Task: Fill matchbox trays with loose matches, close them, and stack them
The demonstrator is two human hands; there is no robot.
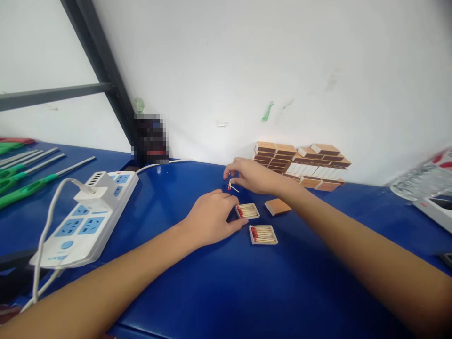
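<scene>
Far left, well off from the left fingers: green-handled rods (31,189) on the blue table (201,292). Nearer, same side, a white power strip (79,223) with an adapter plugged in. Left hand (213,216) next; its thumb and forefinger close around the left end of a match tray (251,211), red heads toward the fingers. Just beyond those fingertips, a few loose matches (230,185), directly under the right fingertips. Right hand (252,176) bent over them, thumb and forefinger curled near together; cannot tell whether they pinch a match. Right of the left thumb, nearer the wearer, a second filled tray (264,235). Behind the right hand, against the wall, stacked matchboxes (273,157). An orange sleeve (277,206) lies below the right wrist.
</scene>
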